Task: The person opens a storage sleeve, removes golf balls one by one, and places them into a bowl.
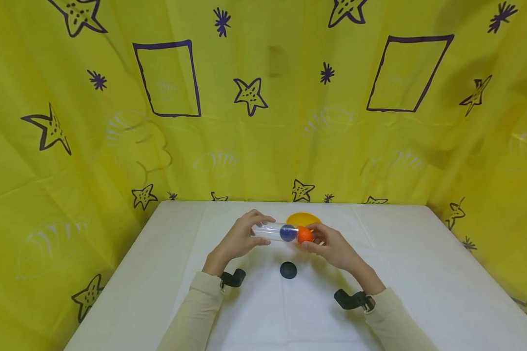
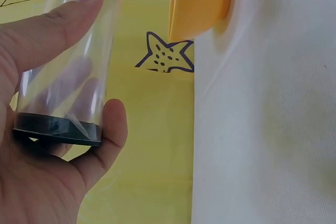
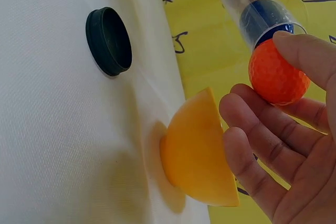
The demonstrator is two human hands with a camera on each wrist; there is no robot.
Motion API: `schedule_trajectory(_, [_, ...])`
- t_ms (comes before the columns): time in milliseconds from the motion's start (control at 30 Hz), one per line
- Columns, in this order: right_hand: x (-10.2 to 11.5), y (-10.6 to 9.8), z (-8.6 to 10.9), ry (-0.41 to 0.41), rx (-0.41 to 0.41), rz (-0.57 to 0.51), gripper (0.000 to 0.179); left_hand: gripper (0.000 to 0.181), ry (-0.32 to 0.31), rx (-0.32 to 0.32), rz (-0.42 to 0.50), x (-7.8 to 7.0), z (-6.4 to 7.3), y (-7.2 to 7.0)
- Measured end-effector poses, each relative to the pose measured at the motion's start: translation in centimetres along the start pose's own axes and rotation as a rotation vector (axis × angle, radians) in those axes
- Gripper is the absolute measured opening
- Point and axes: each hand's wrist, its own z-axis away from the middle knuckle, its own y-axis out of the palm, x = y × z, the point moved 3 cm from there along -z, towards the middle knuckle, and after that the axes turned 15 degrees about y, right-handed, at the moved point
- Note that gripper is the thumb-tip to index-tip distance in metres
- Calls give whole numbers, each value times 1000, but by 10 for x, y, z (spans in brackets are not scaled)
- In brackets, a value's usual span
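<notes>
My left hand [image 1: 240, 238] holds a clear plastic tube [image 1: 268, 232] lengthwise above the table, its thumb and fingers around the wall. The tube's dark end cap [image 2: 58, 129] lies by the palm in the left wrist view. Inside, near the open end, sits a blue ball [image 1: 288, 233]. At that open mouth my right hand [image 1: 335, 249] pinches an orange dimpled golf ball [image 3: 278, 74] between thumb and fingers. The ball meets the rim; how far it sits inside I cannot tell. A loose dark round cap [image 3: 107, 40] lies hollow side up on the table.
Behind the hands, a yellow bowl [image 1: 303, 219] stands on the white-covered table [image 1: 158, 302]. Yellow curtains [image 1: 254, 141] with drawn stars and rectangles enclose the table at the back and sides. Each wrist wears a black camera mount [image 1: 233, 278].
</notes>
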Motion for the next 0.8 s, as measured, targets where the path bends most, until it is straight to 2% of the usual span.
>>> schedule_trajectory(600, [1, -5, 1, -37, -10, -14, 41, 51, -14, -3, -6, -1, -1, 0])
schedule_trajectory(800, [0, -8, 1, -15, -33, -5, 39, 51, -19, -2, 0, -2, 0, -1])
